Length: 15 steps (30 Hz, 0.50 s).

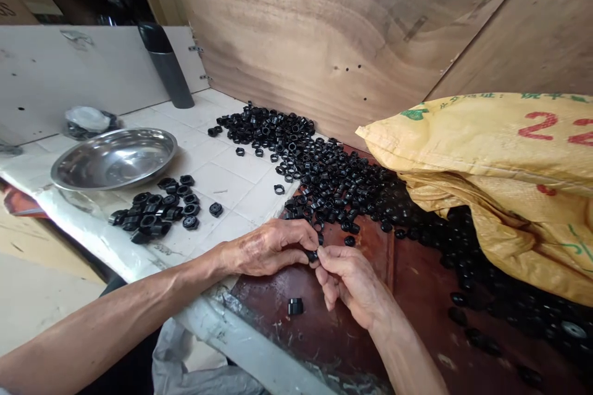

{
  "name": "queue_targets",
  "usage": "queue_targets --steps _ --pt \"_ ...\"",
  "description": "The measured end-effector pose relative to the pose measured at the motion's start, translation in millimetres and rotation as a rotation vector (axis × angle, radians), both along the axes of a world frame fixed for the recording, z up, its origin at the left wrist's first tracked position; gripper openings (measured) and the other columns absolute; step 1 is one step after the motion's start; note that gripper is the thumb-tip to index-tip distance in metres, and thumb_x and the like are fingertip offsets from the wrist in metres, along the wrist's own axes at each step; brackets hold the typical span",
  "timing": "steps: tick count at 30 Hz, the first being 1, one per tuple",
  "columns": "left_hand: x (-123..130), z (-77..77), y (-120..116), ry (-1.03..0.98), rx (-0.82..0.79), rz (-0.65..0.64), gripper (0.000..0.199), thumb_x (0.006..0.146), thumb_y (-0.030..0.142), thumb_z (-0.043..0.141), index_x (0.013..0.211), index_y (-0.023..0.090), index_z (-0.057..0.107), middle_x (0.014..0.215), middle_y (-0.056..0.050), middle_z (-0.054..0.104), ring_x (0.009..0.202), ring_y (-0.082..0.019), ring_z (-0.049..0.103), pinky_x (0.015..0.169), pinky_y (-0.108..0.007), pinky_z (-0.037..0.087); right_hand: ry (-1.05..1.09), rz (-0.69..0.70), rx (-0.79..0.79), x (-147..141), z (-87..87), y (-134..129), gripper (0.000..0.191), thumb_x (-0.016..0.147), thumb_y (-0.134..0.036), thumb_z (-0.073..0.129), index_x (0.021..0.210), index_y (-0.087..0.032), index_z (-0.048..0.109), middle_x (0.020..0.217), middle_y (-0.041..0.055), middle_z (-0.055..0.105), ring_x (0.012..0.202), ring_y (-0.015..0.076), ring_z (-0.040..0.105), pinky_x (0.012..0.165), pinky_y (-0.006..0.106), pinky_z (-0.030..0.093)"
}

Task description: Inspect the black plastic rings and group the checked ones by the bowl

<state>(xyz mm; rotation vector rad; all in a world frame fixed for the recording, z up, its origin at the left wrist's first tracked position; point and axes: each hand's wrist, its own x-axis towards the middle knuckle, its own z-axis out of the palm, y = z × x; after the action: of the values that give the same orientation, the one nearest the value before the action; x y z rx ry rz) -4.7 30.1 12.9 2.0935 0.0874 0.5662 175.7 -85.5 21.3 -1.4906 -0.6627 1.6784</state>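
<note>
Over the reddish-brown board (365, 296), my left hand (269, 247) pinches a small black plastic part (313, 255) between thumb and fingers. My right hand (347, 278) meets it there, thumb and forefinger pressed together on the same part. Most of that part is hidden by the fingertips. Just below the hands, a black ribbed cap-like piece (295, 306) stands alone on the board. Beyond my fingers spreads a big heap of loose black rings (319, 179). A smaller group of thicker black caps (152, 213) lies on the white tiled surface left of my hands.
A shallow steel bowl (113, 160) sits at the left, with a dark flask (167, 68) behind it. A yellow woven sack (486, 154) lies at the right, with black parts spilling from under it. A wooden panel (296, 31) rises along the back.
</note>
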Motion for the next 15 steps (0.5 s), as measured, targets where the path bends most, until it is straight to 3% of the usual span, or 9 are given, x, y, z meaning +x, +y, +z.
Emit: queue_targets --steps 3,5,7,9,11,13,15 --pt "-3.6 7.7 1.2 0.194 -0.076 -0.110 0.007 0.092 0.020 0.069 0.098 0.017 0.068 0.104 -0.008 0.071 0.094 -0.018 0.067 0.083 -0.028 0.053 -0.367 0.110 0.006 22.9 4.9 -0.5 0.053 0.085 -0.067 0.058 0.070 -0.017 0.064 0.052 -0.0004 0.059 0.034 0.0099 0.046 0.037 0.024 0.032" --pt "-5.2 9.9 -0.7 0.366 -0.110 -0.169 0.014 0.087 0.029 0.075 0.090 0.017 0.068 0.096 -0.004 0.070 0.084 -0.016 0.066 0.073 -0.024 0.051 -0.755 0.026 0.071 44.4 6.8 0.8 0.047 0.088 -0.061 0.057 0.067 -0.019 0.061 0.053 -0.0004 0.059 0.040 0.0115 0.049 0.043 0.025 0.035" --pt "-3.5 7.7 -4.5 0.438 -0.102 -0.094 0.026 0.086 0.042 0.076 0.084 0.017 0.067 0.088 -0.002 0.068 0.074 -0.014 0.063 0.063 -0.023 0.047 -1.043 -0.030 0.123 62.4 4.5 2.8 0.027 0.080 -0.046 0.069 0.072 -0.021 0.062 0.065 0.0017 0.065 0.057 0.0165 0.061 0.055 0.027 0.043" --pt "2.6 0.8 -9.3 0.374 -0.009 0.107 0.029 0.089 0.046 0.072 0.091 0.017 0.066 0.088 -0.002 0.066 0.075 -0.015 0.062 0.064 -0.025 0.046 -1.117 -0.034 0.194 71.0 -2.7 4.8 0.018 0.073 -0.034 0.072 0.083 -0.021 0.065 0.079 0.0038 0.070 0.072 0.0204 0.066 0.065 0.030 0.048" --pt "12.2 -9.4 -13.5 0.264 0.143 0.272 0.029 0.093 0.038 0.067 0.114 0.018 0.063 0.101 -0.006 0.065 0.086 -0.018 0.063 0.076 -0.029 0.050 -1.140 0.015 0.300 70.3 -12.8 6.6 0.024 0.073 -0.028 0.070 0.095 -0.022 0.067 0.091 0.0052 0.070 0.078 0.0216 0.067 0.070 0.032 0.050" --pt "22.2 -20.3 -15.4 0.233 0.243 0.318 0.033 0.096 0.028 0.062 0.127 0.019 0.058 0.112 -0.009 0.062 0.096 -0.021 0.063 0.084 -0.033 0.052 -1.177 0.054 0.374 64.1 -21.7 8.3 0.020 0.075 -0.024 0.067 0.095 -0.021 0.068 0.094 0.0061 0.067 0.079 0.0219 0.066 0.072 0.033 0.049" --pt "29.2 -29.8 -14.9 0.227 0.286 0.314 0.029 0.097 0.021 0.056 0.125 0.019 0.059 0.117 -0.011 0.061 0.101 -0.022 0.065 0.086 -0.033 0.053 -1.200 0.072 0.399 56.4 -26.2 9.6 0.012 0.076 -0.022 0.066 0.088 -0.021 0.068 0.092 0.0063 0.066 0.078 0.0223 0.065 0.073 0.034 0.048"
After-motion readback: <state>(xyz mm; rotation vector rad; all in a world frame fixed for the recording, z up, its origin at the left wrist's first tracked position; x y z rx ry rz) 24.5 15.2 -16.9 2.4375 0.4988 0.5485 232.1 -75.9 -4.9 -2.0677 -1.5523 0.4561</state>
